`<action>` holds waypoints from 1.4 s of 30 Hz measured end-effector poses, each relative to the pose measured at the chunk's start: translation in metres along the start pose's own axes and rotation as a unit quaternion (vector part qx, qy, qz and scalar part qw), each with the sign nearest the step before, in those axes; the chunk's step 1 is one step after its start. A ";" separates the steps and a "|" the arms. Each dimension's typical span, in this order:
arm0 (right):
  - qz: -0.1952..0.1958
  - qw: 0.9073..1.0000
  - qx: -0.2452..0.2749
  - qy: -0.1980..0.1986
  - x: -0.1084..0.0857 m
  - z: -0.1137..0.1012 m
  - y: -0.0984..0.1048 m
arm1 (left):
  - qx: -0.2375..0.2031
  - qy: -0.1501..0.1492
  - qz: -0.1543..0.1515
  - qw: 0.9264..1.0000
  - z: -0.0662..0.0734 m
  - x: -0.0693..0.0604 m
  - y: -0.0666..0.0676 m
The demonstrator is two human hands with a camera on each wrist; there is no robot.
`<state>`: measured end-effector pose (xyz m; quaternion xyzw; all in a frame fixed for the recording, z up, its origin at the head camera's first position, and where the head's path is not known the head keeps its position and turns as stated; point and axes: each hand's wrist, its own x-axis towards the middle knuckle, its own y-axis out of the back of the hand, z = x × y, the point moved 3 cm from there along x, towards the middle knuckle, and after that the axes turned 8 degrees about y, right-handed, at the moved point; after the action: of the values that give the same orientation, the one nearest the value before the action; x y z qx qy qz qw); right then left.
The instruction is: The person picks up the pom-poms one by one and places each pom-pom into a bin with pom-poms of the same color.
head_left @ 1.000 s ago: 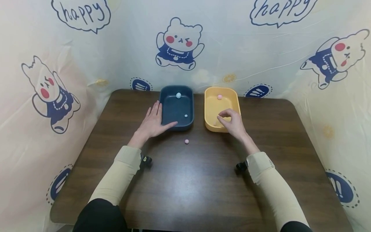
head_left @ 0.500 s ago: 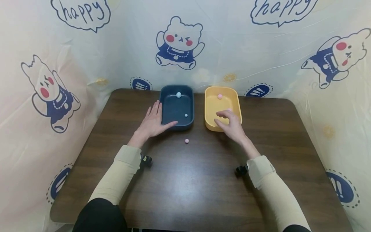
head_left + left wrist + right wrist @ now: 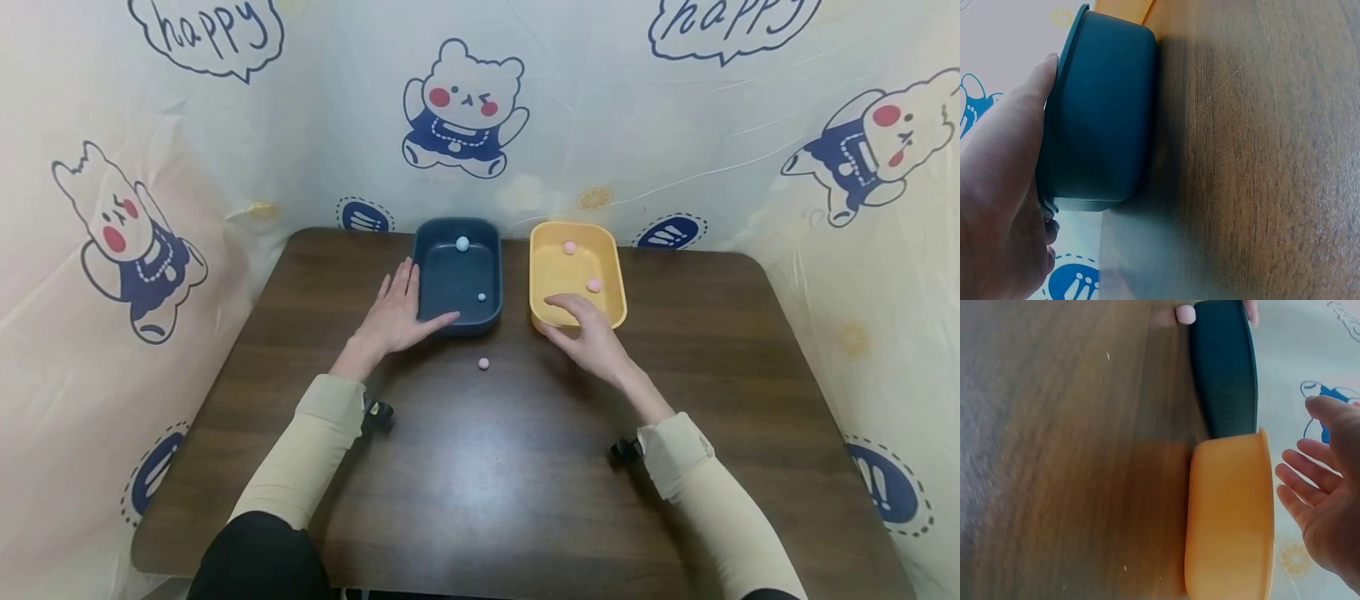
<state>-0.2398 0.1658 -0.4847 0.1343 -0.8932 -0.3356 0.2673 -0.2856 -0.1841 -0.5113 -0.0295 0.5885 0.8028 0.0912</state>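
Note:
My left hand (image 3: 392,320) rests with straight, spread fingers along the left and front rim of the dark blue tray (image 3: 422,287). Inside that tray lie a larger light blue ball (image 3: 462,243) and a smaller one (image 3: 482,297). Over the front edge of the yellow tray (image 3: 537,275) hovers my right hand (image 3: 596,342), thumb and fingers parted and nothing between them. Two pink balls, one far (image 3: 569,247) and one nearer (image 3: 594,285), lie in the yellow tray. A small pink ball (image 3: 483,363) sits on the table in front of the blue tray, between my hands.
Both trays stand side by side near the back edge of the brown wooden table (image 3: 480,500), with a narrow gap between them. A printed curtain (image 3: 322,125) hangs close behind the table and along its sides.
My right hand parted its thumb and fingers, leaving a pink ball in the yellow tray, then drew back toward the tray's front edge. My left hand stayed where it was.

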 end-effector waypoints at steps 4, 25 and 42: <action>-0.012 1.000 0.004 0.007 -0.003 -0.008 -0.004 | -0.003 0.001 -0.001 1.000 0.000 -0.001 0.000; -0.120 0.993 0.010 -0.008 -0.012 -0.025 -0.035 | -0.006 0.000 0.006 1.000 0.001 0.000 0.001; -0.195 0.981 -0.015 0.010 -0.003 -0.023 -0.060 | -0.006 0.001 0.009 1.000 0.001 -0.001 -0.001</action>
<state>-0.2203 0.1105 -0.5114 0.3055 -0.8420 -0.3930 0.2079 -0.2849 -0.1834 -0.5119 -0.0257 0.5844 0.8068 0.0833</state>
